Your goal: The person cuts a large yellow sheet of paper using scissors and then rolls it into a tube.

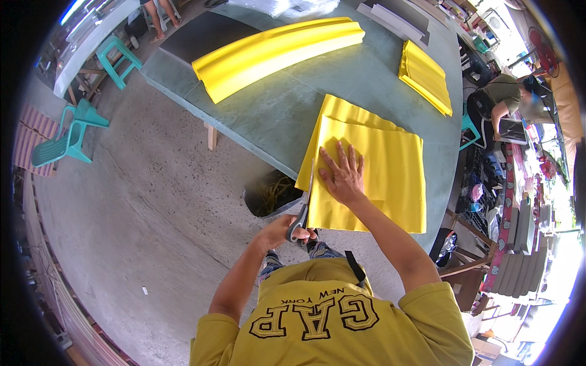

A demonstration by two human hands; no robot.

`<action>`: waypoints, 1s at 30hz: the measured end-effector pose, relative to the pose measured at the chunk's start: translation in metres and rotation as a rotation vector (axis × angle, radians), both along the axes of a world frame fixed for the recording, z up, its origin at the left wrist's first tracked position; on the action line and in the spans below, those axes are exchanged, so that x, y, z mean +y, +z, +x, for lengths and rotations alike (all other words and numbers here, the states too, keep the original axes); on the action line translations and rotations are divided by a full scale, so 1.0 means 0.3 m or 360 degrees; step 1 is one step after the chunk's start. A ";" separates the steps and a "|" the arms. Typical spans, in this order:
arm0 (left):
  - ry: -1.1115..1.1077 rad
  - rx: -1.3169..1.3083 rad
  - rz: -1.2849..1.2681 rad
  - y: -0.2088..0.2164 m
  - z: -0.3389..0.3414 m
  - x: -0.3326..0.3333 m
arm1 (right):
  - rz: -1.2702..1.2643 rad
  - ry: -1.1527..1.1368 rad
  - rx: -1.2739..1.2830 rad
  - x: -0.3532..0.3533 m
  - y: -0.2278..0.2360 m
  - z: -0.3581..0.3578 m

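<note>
Head view: left hand (pixel 282 230) grips scissors (pixel 303 204) at the cloth (pixel 378 177) edge on the table (pixel 274 116) — right hand (pixel 343 177) flat, pinning it. Loosened pressure could skew the cut.

Scissors (pixel 303 210) blades mostly hidden along the yellow fabric (pixel 372 177) edge, left hand (pixel 282 230) fingers wrapped into the handles so grip detail unreadable, fabric under right hand (pixel 343 177) covered, dark bin (pixel 268 194) half hidden below tabletop (pixel 293 104), far tabletop items cut off at top.

Smooth matt yellow cloth (pixel 372 177), metal scissors (pixel 303 207)
</note>
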State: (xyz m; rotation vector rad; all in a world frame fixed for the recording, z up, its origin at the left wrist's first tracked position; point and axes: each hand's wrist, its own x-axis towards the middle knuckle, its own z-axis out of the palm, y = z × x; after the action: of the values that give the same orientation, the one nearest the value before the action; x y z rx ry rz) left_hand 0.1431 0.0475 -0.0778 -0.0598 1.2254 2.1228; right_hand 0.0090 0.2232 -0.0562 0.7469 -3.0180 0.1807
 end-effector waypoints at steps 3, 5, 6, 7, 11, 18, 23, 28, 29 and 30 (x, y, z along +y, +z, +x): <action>0.0043 -0.0049 0.0060 -0.034 0.006 0.005 | -0.0031 -0.0009 -0.0026 0.004 0.003 -0.002; 0.0061 -0.0111 0.0097 -0.047 0.014 0.008 | -0.0002 0.0001 -0.0011 0.009 -0.001 0.002; 0.0070 -0.0146 0.0117 -0.047 0.015 0.004 | 0.0008 0.0010 0.0007 0.007 0.002 -0.005; 0.0082 -0.0180 0.0137 -0.045 0.017 0.001 | -0.0090 0.0047 -0.0062 0.014 0.007 -0.020; 0.0061 -0.0105 0.0223 -0.009 0.029 -0.015 | -0.0421 0.0042 0.0004 0.091 0.060 -0.180; -0.0045 0.0001 0.0159 0.069 0.042 -0.002 | -0.0662 0.0560 -0.0925 0.027 0.295 -0.485; -0.0103 0.0106 -0.0015 0.043 0.052 0.014 | -0.0646 0.0431 -0.1417 0.003 0.255 -0.537; 0.0182 -0.0008 -0.0220 -0.063 0.087 0.019 | -0.0738 0.0220 -0.1328 -0.040 0.236 -0.472; 0.0117 0.0039 -0.0150 -0.068 0.077 0.010 | -0.0644 0.0297 -0.1529 -0.043 0.257 -0.484; 0.0110 -0.0020 -0.0196 -0.031 0.063 0.008 | -0.0547 0.0362 -0.1734 -0.046 0.301 -0.497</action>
State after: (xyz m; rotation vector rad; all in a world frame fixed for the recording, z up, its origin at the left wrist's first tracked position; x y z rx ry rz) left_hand 0.1619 0.0500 -0.0872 -0.1713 1.3634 2.1004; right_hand -0.1401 0.2094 0.0342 1.2487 -3.5822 1.5151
